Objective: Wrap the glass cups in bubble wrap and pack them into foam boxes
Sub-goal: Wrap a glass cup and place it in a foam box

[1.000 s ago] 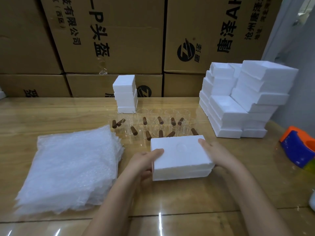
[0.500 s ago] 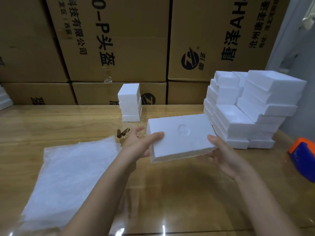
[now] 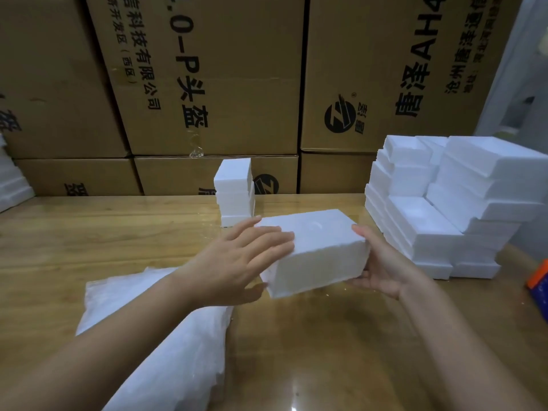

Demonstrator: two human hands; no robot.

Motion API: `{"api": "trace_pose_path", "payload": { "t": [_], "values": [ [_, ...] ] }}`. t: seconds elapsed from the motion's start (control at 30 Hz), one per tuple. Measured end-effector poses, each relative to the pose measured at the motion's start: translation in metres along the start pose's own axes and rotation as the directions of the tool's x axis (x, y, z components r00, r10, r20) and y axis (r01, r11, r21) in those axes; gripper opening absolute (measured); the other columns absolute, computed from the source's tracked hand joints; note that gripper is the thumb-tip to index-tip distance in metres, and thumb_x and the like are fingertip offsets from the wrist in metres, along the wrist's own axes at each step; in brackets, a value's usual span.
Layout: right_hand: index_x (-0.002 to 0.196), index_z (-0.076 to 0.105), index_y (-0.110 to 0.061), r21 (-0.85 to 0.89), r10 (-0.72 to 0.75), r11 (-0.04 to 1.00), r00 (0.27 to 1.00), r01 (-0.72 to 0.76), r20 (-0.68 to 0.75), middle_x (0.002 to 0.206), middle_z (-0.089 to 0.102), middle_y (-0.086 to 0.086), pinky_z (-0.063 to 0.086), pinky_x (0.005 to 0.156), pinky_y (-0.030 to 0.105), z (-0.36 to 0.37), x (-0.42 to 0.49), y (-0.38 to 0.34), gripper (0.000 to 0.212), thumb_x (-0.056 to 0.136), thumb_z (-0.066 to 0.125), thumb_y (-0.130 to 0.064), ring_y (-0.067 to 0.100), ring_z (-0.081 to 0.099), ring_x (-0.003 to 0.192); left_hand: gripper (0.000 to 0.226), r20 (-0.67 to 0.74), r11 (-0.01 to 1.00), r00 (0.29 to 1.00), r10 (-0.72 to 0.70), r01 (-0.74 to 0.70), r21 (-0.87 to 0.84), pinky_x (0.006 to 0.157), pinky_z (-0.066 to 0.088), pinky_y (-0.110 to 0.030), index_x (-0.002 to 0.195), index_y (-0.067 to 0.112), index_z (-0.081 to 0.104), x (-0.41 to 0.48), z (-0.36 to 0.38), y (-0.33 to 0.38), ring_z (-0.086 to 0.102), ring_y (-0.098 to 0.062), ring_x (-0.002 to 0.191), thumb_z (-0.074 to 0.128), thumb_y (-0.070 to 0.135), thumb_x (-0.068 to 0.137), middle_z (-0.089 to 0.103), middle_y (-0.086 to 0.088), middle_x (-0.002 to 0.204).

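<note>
I hold a closed white foam box (image 3: 314, 247) in the air above the wooden table (image 3: 89, 232), tilted slightly. My left hand (image 3: 237, 262) grips its left end, fingers across the top and thumb underneath. My right hand (image 3: 382, 268) cradles the right end, palm up, with the thumb at the top edge. A stack of bubble wrap sheets (image 3: 184, 351) lies at the lower left, partly under my left forearm. No glass cups show; the box and my hands cover that part of the table.
A short stack of foam boxes (image 3: 235, 191) stands at the back centre. A large pile of foam boxes (image 3: 444, 209) fills the right. Big cardboard cartons (image 3: 237, 69) wall the back. An orange-and-blue object (image 3: 539, 280) sits at the right edge, more foam (image 3: 12, 182) at the far left.
The foam box went from lying on the table to being lifted and carried up and away from me in both hands. The view has tilted upward, and the cups have dropped out of sight.
</note>
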State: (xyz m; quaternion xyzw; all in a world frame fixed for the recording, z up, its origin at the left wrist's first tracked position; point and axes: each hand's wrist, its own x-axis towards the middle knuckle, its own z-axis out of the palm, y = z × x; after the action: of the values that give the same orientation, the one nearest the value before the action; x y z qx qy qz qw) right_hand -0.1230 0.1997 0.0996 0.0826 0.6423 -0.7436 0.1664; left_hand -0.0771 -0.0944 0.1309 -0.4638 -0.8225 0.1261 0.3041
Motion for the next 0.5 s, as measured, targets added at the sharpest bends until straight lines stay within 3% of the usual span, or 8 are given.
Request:
{"api": "trace_pose_path", "payload": {
  "t": [0.07,0.17,0.37,0.43,0.5],
  "values": [
    [0.121,0.059,-0.027,-0.034,0.028,0.999,1.0,-0.027,0.014,0.114,0.067,0.007,0.056,0.063,0.031,0.005,0.005,-0.003,0.052,0.078,0.06,-0.057,0.024,0.068,0.086,0.096,0.038,0.998,0.999,0.006,-0.009,0.066,0.111,0.03,-0.052,0.143,0.009,0.031,-0.001,0.006,-0.006,0.042,-0.028,0.134,0.072,0.054,0.07,0.043,-0.008,0.146],
    [0.124,0.057,-0.027,-0.057,0.045,0.997,0.998,-0.043,0.041,0.118,0.067,0.008,0.055,0.071,0.034,0.009,0.011,-0.005,0.056,0.078,0.06,-0.059,0.025,0.068,0.092,0.086,-0.089,0.998,0.994,0.056,-0.053,0.04,0.111,0.032,-0.05,0.141,0.007,0.031,0.0,0.014,-0.015,0.048,-0.029,0.128,0.071,0.048,0.077,0.05,-0.011,0.141],
    [0.122,0.057,-0.03,0.004,-0.037,0.999,0.989,0.037,0.143,0.115,0.065,0.016,0.055,0.084,0.041,0.013,0.013,-0.011,0.065,0.072,0.053,-0.071,0.032,0.068,0.101,0.086,-0.15,0.974,0.983,-0.106,0.072,-0.216,0.109,0.034,-0.036,0.135,0.008,0.036,0.003,0.018,-0.046,0.045,-0.023,0.124,0.075,0.04,0.065,0.053,-0.011,0.136],
    [0.118,0.059,-0.027,-0.042,-0.173,0.984,0.985,0.174,0.028,0.106,0.069,0.012,0.056,0.075,0.033,0.009,0.013,0.0,0.065,0.069,0.054,-0.07,0.025,0.071,0.092,0.09,-0.152,0.963,0.966,-0.209,0.177,-0.202,0.106,0.032,-0.035,0.132,0.005,0.041,0.003,0.019,-0.067,0.047,-0.026,0.118,0.081,0.035,0.057,0.056,-0.013,0.131],
    [0.1,0.068,-0.025,-0.117,-0.401,0.915,0.899,0.385,-0.178,0.085,0.072,0.001,0.05,0.059,0.024,0.002,0.014,0.024,0.044,0.076,0.056,-0.06,0.013,0.067,0.067,0.096,-0.122,0.936,0.93,-0.345,0.331,-0.121,0.105,0.034,-0.043,0.132,0.005,0.044,0.003,0.019,-0.096,0.05,-0.031,0.116,0.088,0.033,0.051,0.057,-0.013,0.13]
  ]
}}
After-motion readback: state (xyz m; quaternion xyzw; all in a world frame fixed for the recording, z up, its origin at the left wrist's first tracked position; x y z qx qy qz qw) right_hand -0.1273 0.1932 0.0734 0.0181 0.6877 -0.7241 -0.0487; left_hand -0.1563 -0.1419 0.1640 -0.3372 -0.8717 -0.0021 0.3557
